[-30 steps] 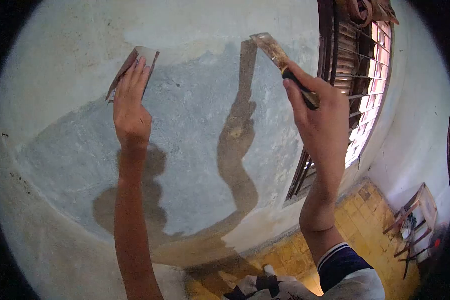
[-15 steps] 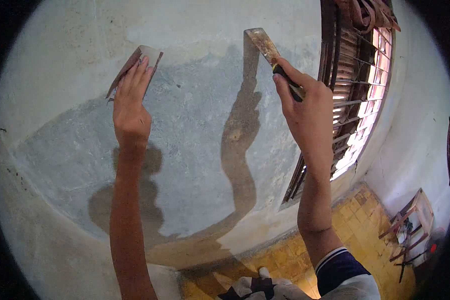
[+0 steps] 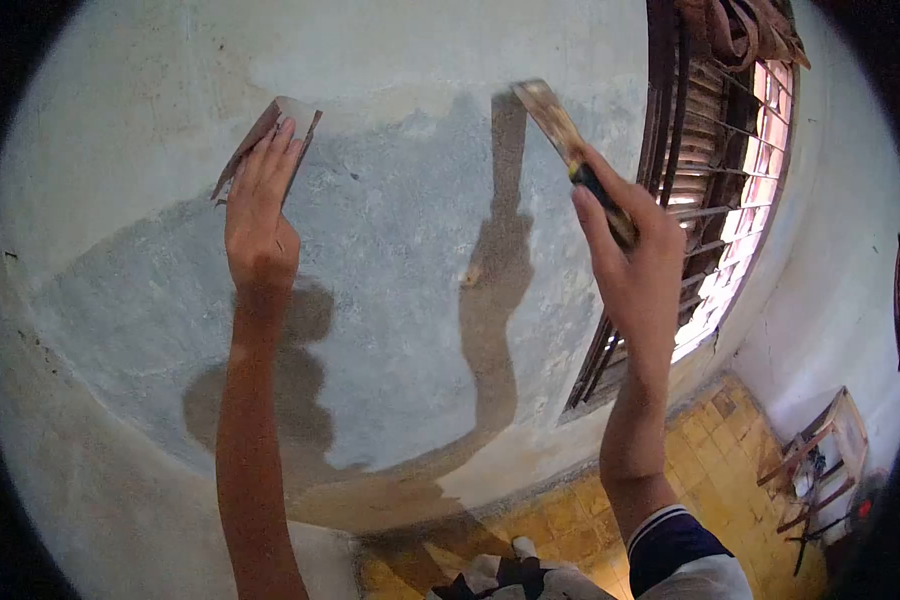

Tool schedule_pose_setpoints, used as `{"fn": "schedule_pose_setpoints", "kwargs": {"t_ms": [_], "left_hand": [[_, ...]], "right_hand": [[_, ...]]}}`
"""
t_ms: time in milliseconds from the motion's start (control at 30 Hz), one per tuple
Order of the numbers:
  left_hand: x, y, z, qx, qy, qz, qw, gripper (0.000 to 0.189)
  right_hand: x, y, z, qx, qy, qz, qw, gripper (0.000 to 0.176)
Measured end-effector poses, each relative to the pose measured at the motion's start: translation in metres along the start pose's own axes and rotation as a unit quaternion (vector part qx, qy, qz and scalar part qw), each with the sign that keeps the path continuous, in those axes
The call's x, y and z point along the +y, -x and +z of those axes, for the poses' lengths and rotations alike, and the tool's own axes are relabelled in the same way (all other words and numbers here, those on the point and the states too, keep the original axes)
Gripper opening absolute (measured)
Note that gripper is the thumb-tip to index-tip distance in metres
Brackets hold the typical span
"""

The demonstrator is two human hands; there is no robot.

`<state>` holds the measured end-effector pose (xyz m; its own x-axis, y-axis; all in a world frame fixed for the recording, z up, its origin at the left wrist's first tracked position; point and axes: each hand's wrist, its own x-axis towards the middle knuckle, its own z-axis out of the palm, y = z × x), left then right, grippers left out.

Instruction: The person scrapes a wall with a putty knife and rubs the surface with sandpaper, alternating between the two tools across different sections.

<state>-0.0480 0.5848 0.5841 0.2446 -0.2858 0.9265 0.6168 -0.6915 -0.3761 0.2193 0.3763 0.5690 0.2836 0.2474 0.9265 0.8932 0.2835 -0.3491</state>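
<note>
My left hand (image 3: 262, 215) lies with its fingers straight and together over a bent sheet of sandpaper (image 3: 247, 150), holding it against the wall. The brownish sheet's edges curl up on both sides of my fingers. In my right hand (image 3: 645, 255) is a putty knife (image 3: 553, 120) with a worn, stained blade and a black-and-yellow handle. Its blade points up and to the left, with the tip close to the wall near the top of a grey patch (image 3: 400, 270). Paler paint (image 3: 370, 50) surrounds this patch.
A barred window (image 3: 715, 200) with dark wooden louvres is right of my right hand, a brown cloth (image 3: 745, 30) hanging at its top. Yellow floor tiles (image 3: 700, 450) lie below. A wooden chair-like frame (image 3: 830, 450) with things about it stands at lower right.
My right hand has moved right and slightly down with the putty knife, and its shadow has shifted too. My left hand and the sandpaper stay nearly in place.
</note>
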Motion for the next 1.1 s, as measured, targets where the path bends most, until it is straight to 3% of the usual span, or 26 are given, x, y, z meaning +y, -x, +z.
{"fn": "schedule_pose_setpoints", "kwargs": {"t_ms": [100,233,367,433,500,600,667,700,733,800,900,933,1000,1100], "left_hand": [[-0.002,0.000,0.000,-0.003,-0.010,-0.003,1.000,0.056],[-0.004,0.001,0.003,0.015,0.005,0.018,1.000,0.056],[0.002,0.004,-0.001,0.026,0.017,-0.007,1.000,0.052],[0.006,0.010,-0.001,0.061,0.023,-0.046,0.997,0.046],[0.024,0.029,-0.003,0.145,0.066,-0.209,0.965,0.041],[0.068,0.051,-0.028,0.222,0.094,-0.394,0.887,0.047],[0.109,0.057,-0.057,0.180,0.022,-0.513,0.839,0.055],[0.113,0.089,-0.070,0.163,0.069,-0.522,0.835,0.056],[0.117,0.122,-0.082,0.147,0.115,-0.529,0.828,0.058],[0.158,0.138,-0.094,0.157,0.121,-0.616,0.763,0.058],[0.206,0.192,-0.115,0.162,0.214,-0.636,0.723,0.057],[0.220,0.219,-0.126,0.169,0.260,-0.635,0.708,0.056],[0.248,0.277,-0.155,0.132,0.210,-0.690,0.680,0.047],[0.267,0.335,-0.185,0.062,0.159,-0.733,0.658,0.056]], "right_hand": [[0.012,0.049,-0.019,-0.001,-0.018,0.020,1.000,0.045],[0.038,0.137,-0.037,-0.084,-0.062,0.092,0.990,0.051],[0.038,0.257,-0.023,-0.117,-0.079,0.240,0.960,0.048],[0.024,0.306,-0.040,-0.219,-0.114,0.315,0.916,0.035],[0.040,0.366,-0.037,-0.191,-0.185,0.184,0.946,0.037],[0.035,0.347,-0.052,-0.229,-0.223,0.157,0.935,0.025],[0.062,0.339,-0.056,-0.271,-0.201,0.164,0.927,0.040],[0.075,0.332,-0.059,-0.293,-0.188,0.166,0.923,0.048],[0.082,0.318,-0.060,-0.283,-0.204,0.184,0.919,0.043],[0.088,0.280,-0.061,-0.262,-0.238,0.220,0.909,0.033],[0.099,0.243,-0.054,-0.150,-0.297,0.198,0.922,0.049],[0.106,0.223,-0.055,-0.154,-0.284,0.116,0.939,0.042],[0.117,0.178,-0.059,-0.160,-0.250,-0.044,0.954,0.030],[0.122,0.105,-0.038,-0.129,-0.292,-0.269,0.908,0.043]]}}
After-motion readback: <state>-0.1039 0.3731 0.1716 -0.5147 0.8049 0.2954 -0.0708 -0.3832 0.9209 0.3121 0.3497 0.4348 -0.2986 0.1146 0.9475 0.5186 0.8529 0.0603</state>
